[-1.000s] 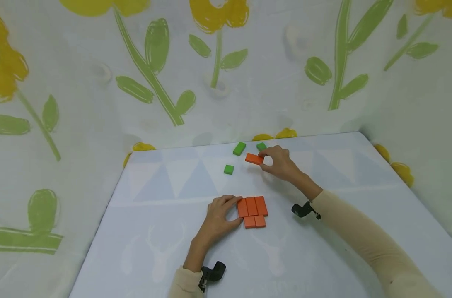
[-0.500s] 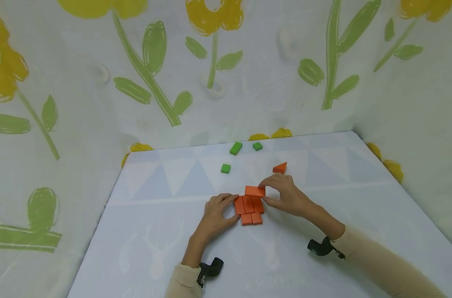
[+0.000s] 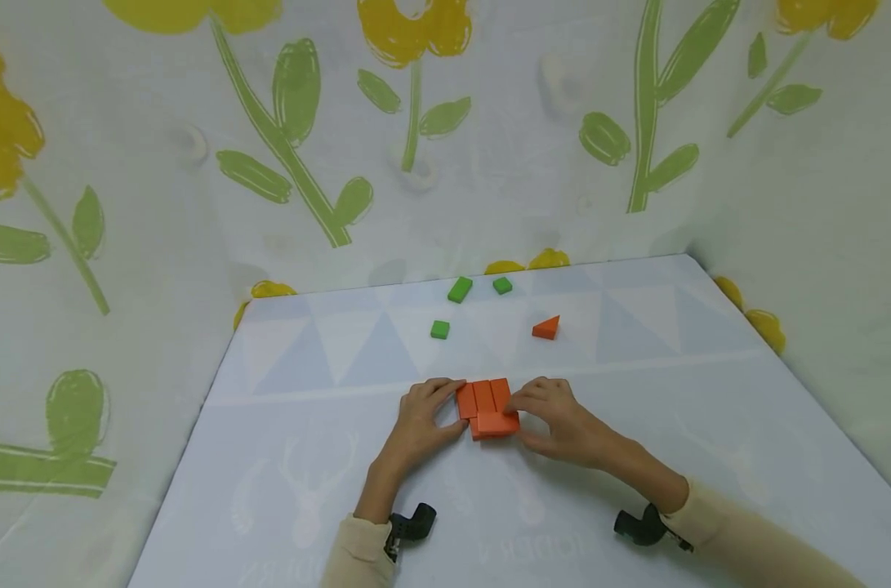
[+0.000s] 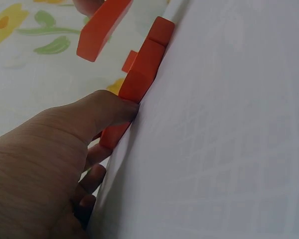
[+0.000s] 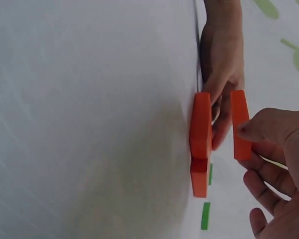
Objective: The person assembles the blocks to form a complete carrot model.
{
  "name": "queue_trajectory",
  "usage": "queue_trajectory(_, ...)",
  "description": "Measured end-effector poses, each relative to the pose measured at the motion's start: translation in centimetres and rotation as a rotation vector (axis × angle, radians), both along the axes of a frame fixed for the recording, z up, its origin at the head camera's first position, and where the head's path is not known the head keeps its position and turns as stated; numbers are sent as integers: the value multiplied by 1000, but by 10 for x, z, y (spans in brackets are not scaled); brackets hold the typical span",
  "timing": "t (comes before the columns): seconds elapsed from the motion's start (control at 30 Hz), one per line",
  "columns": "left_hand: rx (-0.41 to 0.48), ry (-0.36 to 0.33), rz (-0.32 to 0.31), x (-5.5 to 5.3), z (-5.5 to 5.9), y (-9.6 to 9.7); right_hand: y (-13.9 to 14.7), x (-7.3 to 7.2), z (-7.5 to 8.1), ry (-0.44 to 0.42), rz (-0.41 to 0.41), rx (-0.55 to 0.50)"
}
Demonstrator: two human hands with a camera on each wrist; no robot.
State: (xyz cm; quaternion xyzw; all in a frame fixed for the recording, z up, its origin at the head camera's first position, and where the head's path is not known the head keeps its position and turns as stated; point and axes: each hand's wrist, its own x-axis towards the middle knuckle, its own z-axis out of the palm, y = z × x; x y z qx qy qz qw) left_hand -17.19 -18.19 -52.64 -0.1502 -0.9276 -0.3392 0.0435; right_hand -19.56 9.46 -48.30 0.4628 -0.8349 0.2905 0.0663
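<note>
Three long orange blocks [image 3: 483,396] lie side by side on the table, with smaller orange blocks against their near side, partly hidden. My left hand [image 3: 419,420] grips the leftmost long block, thumb at its near end and fingertips at its far end. My right hand [image 3: 566,425] pinches another long orange block [image 3: 498,424] between thumb and fingers. That block is held crosswise over the small ones. In the right wrist view, a gap shows between the held block [image 5: 240,124] and the row [image 5: 200,124] on the table.
Farther back on the table [image 3: 327,482] lie an orange triangular block [image 3: 546,327] and three green blocks: a longer one [image 3: 460,289] and two small ones, one at the left [image 3: 440,329], one at the right [image 3: 502,285]. Flower-printed cloth [image 3: 504,188] hangs behind.
My right hand has carried the long orange block from the back of the table toward me, over the row to its near side. The triangular block has come into sight. My left hand keeps its grip.
</note>
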Motion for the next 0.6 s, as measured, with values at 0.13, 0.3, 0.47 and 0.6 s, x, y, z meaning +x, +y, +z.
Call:
queue_trajectory(0.13,-2,21,-5,0,0,0,-1,6,-4,18,20,16)
queue_trajectory(0.3,-4,22,-4,-1,-1,0,-2,13,-6,41,41,32)
queue_trajectory(0.47,-13,13,-2,-1,-2,-1,-4,15,-9,57,45,39)
queue_trajectory(0.6,-26,2,4,-1,-2,-1,-5,15,-13,64,55,40)
